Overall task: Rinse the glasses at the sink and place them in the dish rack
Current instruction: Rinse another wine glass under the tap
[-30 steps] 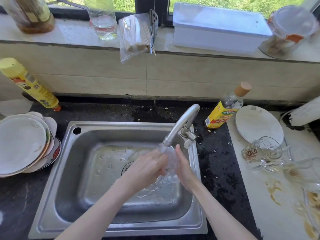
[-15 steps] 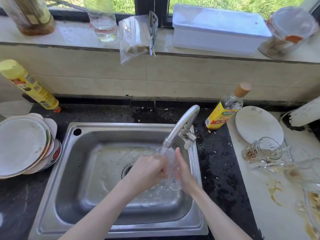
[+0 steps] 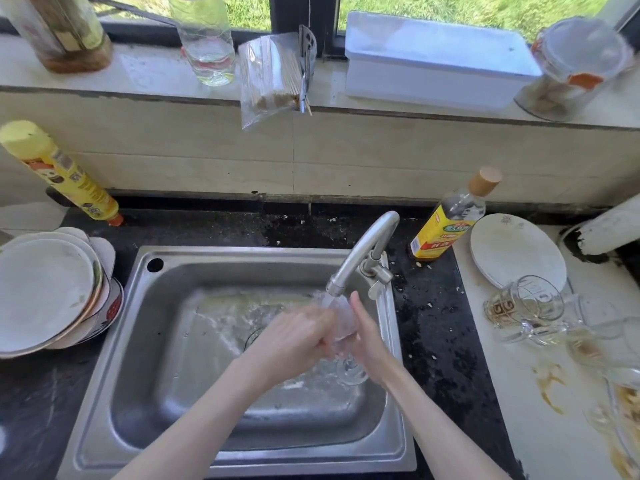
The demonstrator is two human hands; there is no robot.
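Two bare forearms reach in over the front lip of the steel sink (image 3: 114,341) and meet above the drain. The left hand (image 3: 298,337) is curled round a stemmed glass (image 3: 341,325), its fingers wrapped over the near side of the bowl. The right hand (image 3: 367,336) lies against the far side with its fingers straight and pressed together, pointing up toward the spout; whether its thumb hooks round the glass I cannot tell. The glass's round foot pokes out below the two hands, over the basin floor, and its bowl sits right under the mouth of the faucet (image 3: 360,254), where water runs onto it and splashes across the sink bottom.

On the pale counter to the right, well apart from the sink, several dirty glasses (image 3: 595,344) stand and lie among brown spills, and a glass mug (image 3: 523,306) lies on its side, just in front of a white plate (image 3: 509,247). On the dark counter to the left, a stack of plates (image 3: 45,289) sits beside the sink's rim.

Farther back, a yellow-labelled bottle (image 3: 446,226) with a tan cap stands behind the faucet base, and a yellow spray can (image 3: 59,171) leans against the tiled wall at the left. On the windowsill above are a clear water bottle (image 3: 207,46), a bag of wooden skewers (image 3: 270,77), a white lidded box (image 3: 436,57) and a jar (image 3: 578,64).
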